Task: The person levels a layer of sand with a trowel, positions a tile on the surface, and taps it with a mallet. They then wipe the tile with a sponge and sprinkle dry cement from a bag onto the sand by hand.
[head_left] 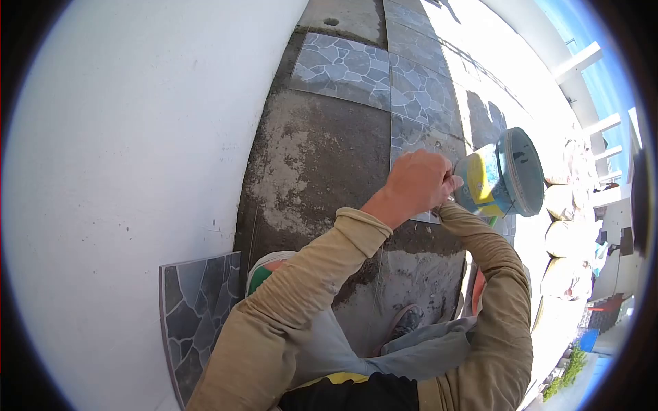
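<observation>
Bare mortar bed (312,154), one bucket (504,175), one loose tile (199,308), left hand (418,181).

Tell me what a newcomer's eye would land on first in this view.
First the blue and yellow bucket at centre right, tipped on its side, with the left hand clenched beside it; the right hand is hidden behind, only its tan sleeve showing. Next the bare grey mortar bed in the middle, bordered by laid stone-pattern tiles above it. A loose matching tile leans against the white wall at lower left.
</observation>
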`<state>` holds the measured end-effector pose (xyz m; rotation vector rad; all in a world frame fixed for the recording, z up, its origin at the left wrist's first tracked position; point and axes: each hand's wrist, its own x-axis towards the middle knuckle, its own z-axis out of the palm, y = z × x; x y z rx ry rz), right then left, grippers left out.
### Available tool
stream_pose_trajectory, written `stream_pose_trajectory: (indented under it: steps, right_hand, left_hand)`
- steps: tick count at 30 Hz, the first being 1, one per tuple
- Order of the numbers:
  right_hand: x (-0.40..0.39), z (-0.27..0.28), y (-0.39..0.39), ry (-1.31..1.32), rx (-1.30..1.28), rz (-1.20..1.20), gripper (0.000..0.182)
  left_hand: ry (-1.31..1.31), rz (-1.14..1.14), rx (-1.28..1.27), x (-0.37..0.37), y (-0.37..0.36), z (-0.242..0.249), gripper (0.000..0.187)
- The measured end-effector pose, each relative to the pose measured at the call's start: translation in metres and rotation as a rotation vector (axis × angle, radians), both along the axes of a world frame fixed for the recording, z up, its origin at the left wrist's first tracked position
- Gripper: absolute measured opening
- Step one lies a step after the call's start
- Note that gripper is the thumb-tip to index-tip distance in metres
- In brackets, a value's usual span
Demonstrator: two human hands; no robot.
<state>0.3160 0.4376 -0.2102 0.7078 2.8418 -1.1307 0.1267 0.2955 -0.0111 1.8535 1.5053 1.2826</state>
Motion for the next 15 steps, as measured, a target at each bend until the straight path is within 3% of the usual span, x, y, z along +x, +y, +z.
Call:
stream_pose_trajectory:
  steps: [1,2,3,4,5,6,7,8,9,10,11,12,14,15]
  right_hand:
    - [0.056,0.026,-0.009,0.112,0.052,0.087,0.033]
    - [0.114,0.047,-0.006,-0.505,-0.167,-0.13,0.023]
    - [0.166,0.074,-0.016,-0.498,-0.219,-0.317,0.021]
    - [0.211,0.099,-0.033,-0.484,-0.271,-0.495,0.021]
    - [0.253,0.117,-0.049,-0.478,-0.224,-0.823,0.022]
    - [0.321,0.114,-0.058,-0.163,-0.321,-1.033,0.024]
    - [0.366,0.125,-0.078,-0.167,-0.019,-1.185,0.025]
    - [0.394,0.144,-0.102,-0.117,-0.03,-1.462,0.023]
    - [0.457,0.132,-0.115,-0.03,-0.081,-1.56,0.022]
    - [0.456,0.151,-0.141,-0.108,0.002,-1.678,0.019]
    - [0.487,0.143,-0.156,-0.178,-0.029,-1.695,0.019]
    - [0.543,0.108,-0.168,-0.011,-0.183,-1.672,0.021]
    - [0.607,0.057,-0.166,-0.349,-0.441,-1.562,0.033]
    - [0.603,0.054,-0.166,-0.324,-0.439,-1.559,0.033]
  left_hand:
    - [-0.009,-0.044,-0.001,0.006,-0.002,0.006,0.015]
    - [0.05,-0.097,-0.107,0.011,-0.003,0.014,0.015]
    - [0.117,-0.138,-0.211,0.014,-0.004,0.019,0.016]
    - [0.147,-0.154,-0.086,0.021,-0.007,0.006,0.021]
    - [0.17,-0.176,0.042,0.028,-0.011,-0.007,0.032]
    - [0.258,-0.147,-0.057,0.033,-0.017,-0.004,0.044]
    - [0.34,-0.162,-0.145,0.041,-0.023,0.003,0.058]
    - [0.33,-0.228,-0.215,0.046,-0.026,0.009,0.068]
    - [0.355,-0.294,-0.352,0.053,-0.027,0.018,0.064]
    - [0.418,-0.353,-0.324,0.057,-0.028,0.014,0.063]
    - [0.491,-0.415,-0.354,0.061,-0.03,0.016,0.058]
    - [0.553,-0.477,-0.436,0.069,-0.031,0.022,0.055]
    - [0.645,-0.51,-0.511,0.08,-0.031,0.023,0.051]
    - [0.612,-0.493,-0.5,0.085,-0.031,0.016,0.049]
